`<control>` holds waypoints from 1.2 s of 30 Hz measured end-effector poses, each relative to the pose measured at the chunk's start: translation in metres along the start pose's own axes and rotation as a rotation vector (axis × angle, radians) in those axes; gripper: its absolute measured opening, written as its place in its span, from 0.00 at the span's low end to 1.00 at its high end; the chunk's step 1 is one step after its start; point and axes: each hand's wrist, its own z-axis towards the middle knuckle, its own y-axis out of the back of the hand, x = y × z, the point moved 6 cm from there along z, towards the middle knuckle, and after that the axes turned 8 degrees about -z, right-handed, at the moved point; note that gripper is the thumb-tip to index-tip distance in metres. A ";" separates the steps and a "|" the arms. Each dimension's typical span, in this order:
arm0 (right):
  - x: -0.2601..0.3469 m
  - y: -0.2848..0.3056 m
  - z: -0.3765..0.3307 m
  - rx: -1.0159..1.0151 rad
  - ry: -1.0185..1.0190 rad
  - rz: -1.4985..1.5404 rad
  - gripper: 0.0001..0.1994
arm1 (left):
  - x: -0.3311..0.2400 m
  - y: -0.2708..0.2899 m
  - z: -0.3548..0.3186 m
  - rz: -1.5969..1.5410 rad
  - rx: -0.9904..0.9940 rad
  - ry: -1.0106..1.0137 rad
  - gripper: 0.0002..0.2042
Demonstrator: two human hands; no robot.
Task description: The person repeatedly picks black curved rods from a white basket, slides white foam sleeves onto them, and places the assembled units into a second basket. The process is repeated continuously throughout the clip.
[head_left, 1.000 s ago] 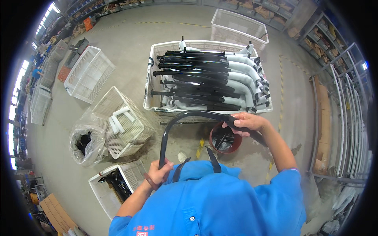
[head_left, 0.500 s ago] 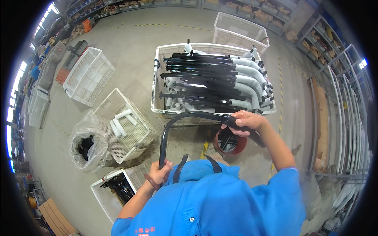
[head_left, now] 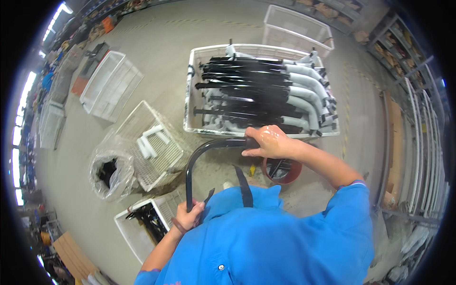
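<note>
Curved black tube (head_left: 199,154) — a bent, hook-shaped length of dark pipe — is being held between both hands just in front of the person's chest, above the concrete floor (head_left: 156,61). Its long axis is running in two legs: one leg is lying roughly level, from the bend rightward into the right hand (head_left: 267,142), while the other is dropping almost straight down from the bend into the left hand (head_left: 192,217). The right hand is closing around the upper end with fingers wrapped over it; the left hand is gripping the lower end close to the blue shirt. The right hand is sitting farther from the body and nearer to the large white crate (head_left: 190,85), which is lying just beyond it and holding many similar black and grey tubes (head_left: 266,90) laid side to side. A red bucket (head_left: 282,172) is standing directly beneath the right forearm — and a smaller white bin (head_left: 137,228) of dark parts is lying beside the left hand.
</note>
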 end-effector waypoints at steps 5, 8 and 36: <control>-0.008 -0.011 0.030 0.248 0.202 0.320 0.24 | -0.006 -0.023 0.002 0.222 -0.008 -0.146 0.12; 0.009 -0.032 0.040 0.779 0.120 0.548 0.19 | 0.005 -0.047 0.011 0.425 0.009 -0.110 0.13; 0.194 -0.047 0.153 0.036 1.259 -0.579 0.07 | -0.036 0.010 0.002 0.021 0.019 -0.023 0.14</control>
